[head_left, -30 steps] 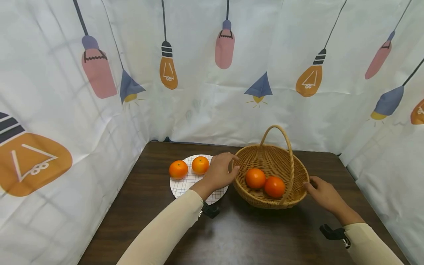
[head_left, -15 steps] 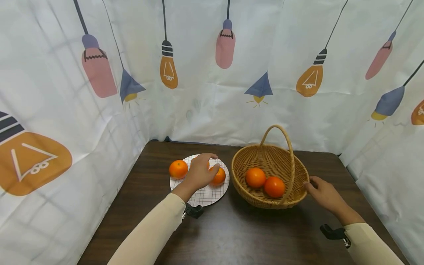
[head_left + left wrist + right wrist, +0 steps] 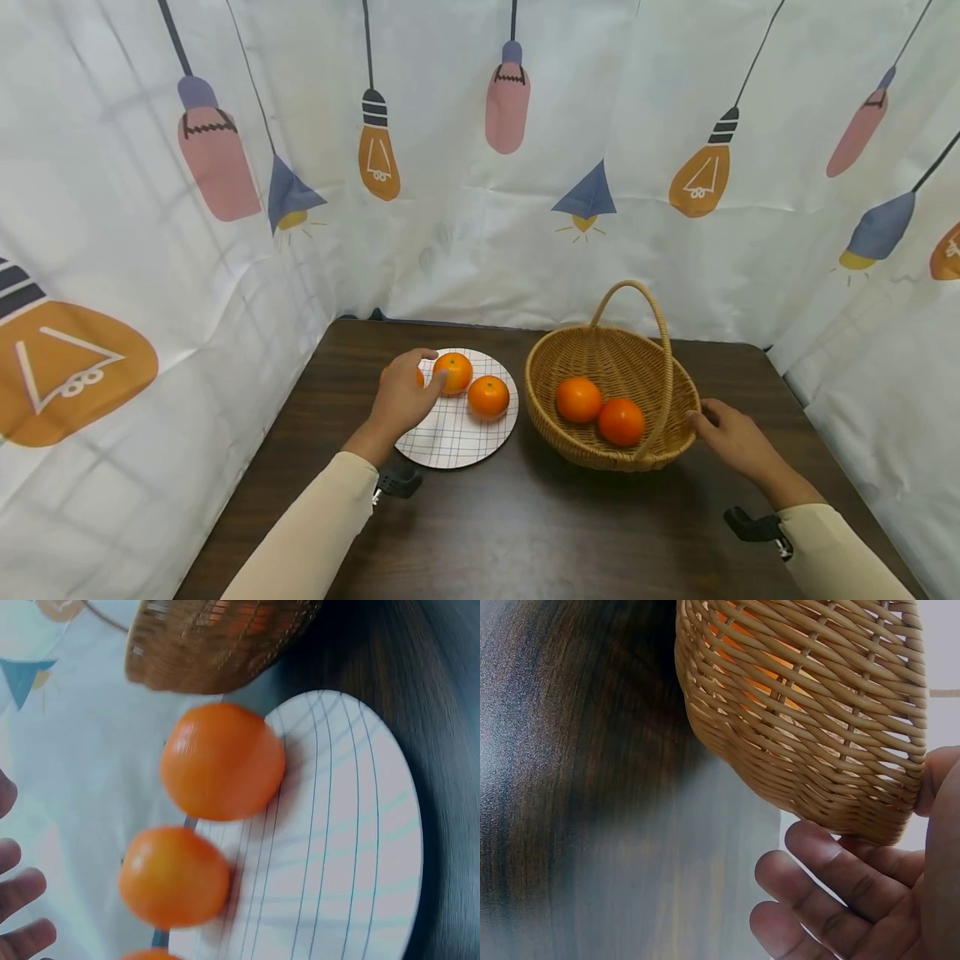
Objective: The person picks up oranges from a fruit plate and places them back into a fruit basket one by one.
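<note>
My left hand (image 3: 401, 396) is over the left side of a round white plate (image 3: 450, 442) with a grid pattern. Its fingers are spread and hold nothing. Under it, an orange at the plate's left edge is mostly hidden in the head view. Two more oranges, a back one (image 3: 453, 373) and a right one (image 3: 489, 397), rest on the plate. A wicker basket (image 3: 630, 362) with a tall handle stands to the right, with two redder orange fruits (image 3: 578, 400) inside. My right hand (image 3: 738, 442) pinches the basket's right rim between thumb and fingers.
Everything stands on a dark wooden table (image 3: 577, 533). White fabric (image 3: 465, 250) printed with hanging lamps encloses it behind and at both sides. The basket handle (image 3: 666, 367) arches high above the basket.
My left hand has moved leftward from the basket's left rim, across the plate, to the leftmost orange. The back and right oranges are now uncovered. My right hand stays at the basket rim.
</note>
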A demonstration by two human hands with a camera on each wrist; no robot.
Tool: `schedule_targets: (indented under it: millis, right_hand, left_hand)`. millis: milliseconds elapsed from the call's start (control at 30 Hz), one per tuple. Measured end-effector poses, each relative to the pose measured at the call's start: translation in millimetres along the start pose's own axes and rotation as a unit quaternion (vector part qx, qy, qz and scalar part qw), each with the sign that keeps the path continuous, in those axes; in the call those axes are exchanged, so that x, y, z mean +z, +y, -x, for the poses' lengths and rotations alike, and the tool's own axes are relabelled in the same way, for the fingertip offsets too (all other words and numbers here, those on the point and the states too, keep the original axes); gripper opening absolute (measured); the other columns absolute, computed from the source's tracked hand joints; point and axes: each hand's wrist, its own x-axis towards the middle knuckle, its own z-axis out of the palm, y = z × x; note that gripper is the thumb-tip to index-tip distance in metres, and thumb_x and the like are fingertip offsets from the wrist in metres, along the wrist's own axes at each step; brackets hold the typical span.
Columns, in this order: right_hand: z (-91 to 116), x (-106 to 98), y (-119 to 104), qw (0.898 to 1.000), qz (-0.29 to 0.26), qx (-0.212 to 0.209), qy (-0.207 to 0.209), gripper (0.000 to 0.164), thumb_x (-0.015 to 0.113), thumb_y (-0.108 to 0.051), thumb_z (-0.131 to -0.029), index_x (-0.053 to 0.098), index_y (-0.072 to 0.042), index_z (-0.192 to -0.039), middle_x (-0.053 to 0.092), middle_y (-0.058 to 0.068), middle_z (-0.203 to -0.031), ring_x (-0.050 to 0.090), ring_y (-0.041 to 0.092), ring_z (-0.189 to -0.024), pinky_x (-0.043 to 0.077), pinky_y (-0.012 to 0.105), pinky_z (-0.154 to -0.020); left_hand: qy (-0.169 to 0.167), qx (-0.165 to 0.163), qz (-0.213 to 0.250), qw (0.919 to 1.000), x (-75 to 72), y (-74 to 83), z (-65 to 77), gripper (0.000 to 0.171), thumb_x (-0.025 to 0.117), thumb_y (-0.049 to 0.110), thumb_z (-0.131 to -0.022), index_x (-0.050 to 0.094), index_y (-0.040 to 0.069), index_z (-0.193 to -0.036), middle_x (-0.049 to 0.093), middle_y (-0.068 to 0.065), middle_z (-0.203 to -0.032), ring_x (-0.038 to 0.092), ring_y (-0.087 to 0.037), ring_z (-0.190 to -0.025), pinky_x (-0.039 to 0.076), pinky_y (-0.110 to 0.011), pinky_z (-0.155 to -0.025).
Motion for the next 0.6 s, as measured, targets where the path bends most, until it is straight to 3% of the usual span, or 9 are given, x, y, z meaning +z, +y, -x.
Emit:
schedule_targets:
  millis: [233, 600]
  right_hand:
    - [-1, -2, -4, 1.0, 0.002, -0.004, 0.004, 0.07, 0.044, -0.048, -0.108, 0.042, 0.011, -0.146, 0.065, 0.028, -0.122, 0.066, 0.043, -0.106, 0.055, 0.058, -0.078]
    - [1, -4, -1, 1.0, 0.012, 0.014, 0.001, 0.076, 0.04, -0.054, -0.107, 0.04, 0.011, -0.147, 0.061, 0.034, -0.127, 0.064, 0.047, -0.107, 0.055, 0.058, -0.076]
  left_hand:
    - [0.033, -0.042, -0.006, 0.9985, -20.3, -27.1, 3.0, 0.05, 0.07, 0.031, -0.094, 0.059, 0.007, -0.136, 0.059, -0.016, -0.137, 0.05, -0.041, -0.127, 0.034, -0.062, -0.107]
    - [-0.024, -0.092, -0.043, 0.9946, -25.0, -61.1, 5.6, 0.071, 0.075, 0.033, -0.089, 0.047, 0.002, -0.146, 0.048, -0.025, -0.148, 0.045, -0.047, -0.133, 0.028, -0.069, -0.108]
